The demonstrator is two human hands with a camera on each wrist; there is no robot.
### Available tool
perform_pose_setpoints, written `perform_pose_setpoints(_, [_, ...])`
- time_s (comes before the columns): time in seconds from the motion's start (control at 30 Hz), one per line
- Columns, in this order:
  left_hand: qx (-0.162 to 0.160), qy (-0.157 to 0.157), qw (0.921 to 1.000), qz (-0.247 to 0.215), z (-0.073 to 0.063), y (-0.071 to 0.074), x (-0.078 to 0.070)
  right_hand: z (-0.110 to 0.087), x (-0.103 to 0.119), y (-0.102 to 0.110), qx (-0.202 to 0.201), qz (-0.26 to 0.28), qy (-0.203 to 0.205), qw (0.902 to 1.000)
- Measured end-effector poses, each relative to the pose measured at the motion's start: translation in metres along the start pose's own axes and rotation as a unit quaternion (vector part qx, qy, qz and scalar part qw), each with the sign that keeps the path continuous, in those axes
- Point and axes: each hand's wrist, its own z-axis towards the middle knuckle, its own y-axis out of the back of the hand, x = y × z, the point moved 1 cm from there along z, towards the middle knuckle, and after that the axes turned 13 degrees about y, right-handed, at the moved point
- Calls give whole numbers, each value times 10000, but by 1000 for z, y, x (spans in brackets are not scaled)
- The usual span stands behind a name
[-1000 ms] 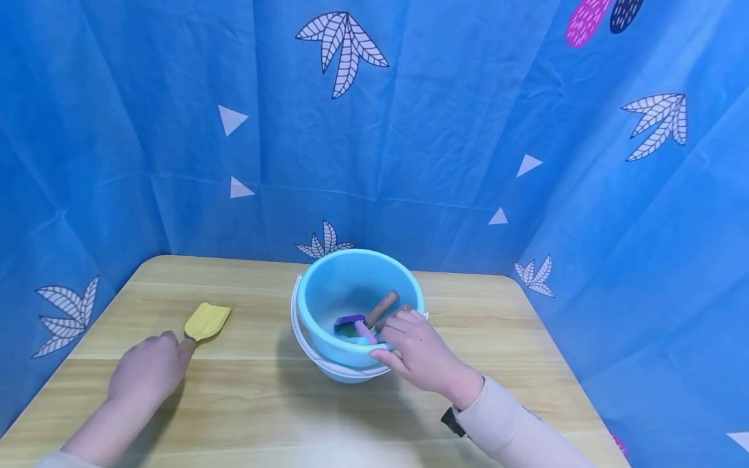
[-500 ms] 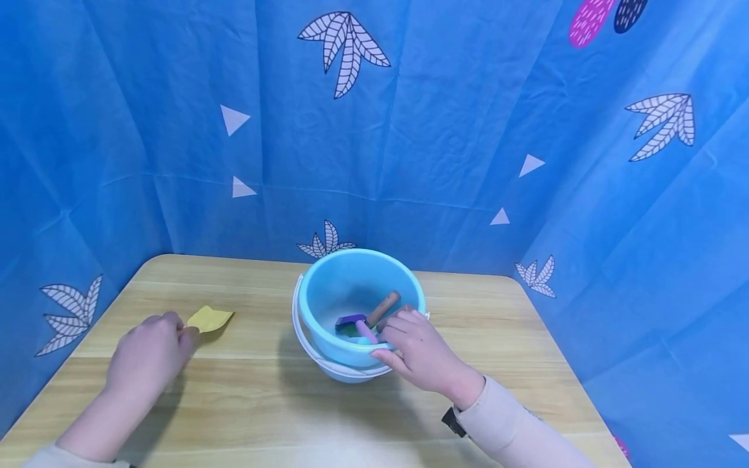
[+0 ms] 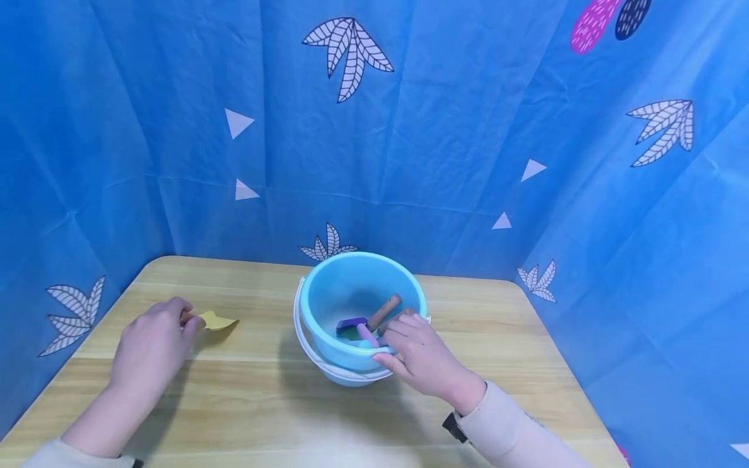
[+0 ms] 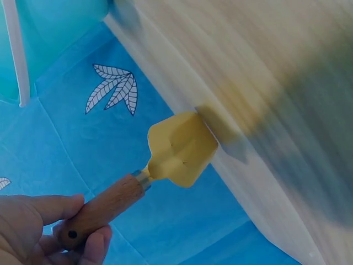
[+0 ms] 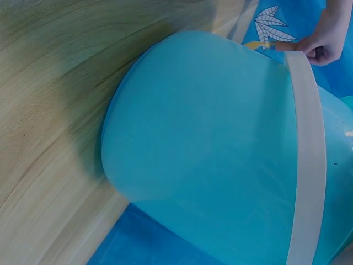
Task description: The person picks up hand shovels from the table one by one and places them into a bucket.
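My left hand (image 3: 151,344) grips the wooden handle of a small hand shovel with a yellow blade (image 3: 216,321). In the left wrist view the shovel (image 4: 185,146) has its whole handle and blade showing, with thumb and fingers around the handle's end. The blade is over the table at the left. A light-blue bucket (image 3: 336,286) stands mid-table, and my right hand (image 3: 424,354) grips its near right rim, thumb outside and fingers reaching inside. Within the bucket lie a purple piece (image 3: 351,324), a wooden handle (image 3: 384,311) and a pink handle (image 3: 367,335); the rest is partly hidden.
The bucket's white carrying handle (image 5: 309,165) hangs down against its outside. A light wooden table (image 3: 251,403) has rounded far corners. Blue patterned cloth (image 3: 374,162) hangs closely behind the table and along both sides.
My left hand has risen slightly and turned the shovel, so its blade now appears narrower in the head view. The right hand keeps its hold on the bucket rim.
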Motion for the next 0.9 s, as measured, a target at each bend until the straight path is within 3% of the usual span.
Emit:
perform_pose_setpoints(0.23, [-156, 70, 9997, -186, 4, 3, -8, 0, 0, 0, -12, 6, 11, 10000])
perform_pose_setpoints(0.57, [-410, -141, 9985, -345, 9, 6, -23, -2, -1, 0, -42, -9, -13, 10000])
perform_pose_setpoints(0.9, [-288, 8, 9986, -432, 13, 13, -37, -2, -2, -1, -26, -12, 1, 10000])
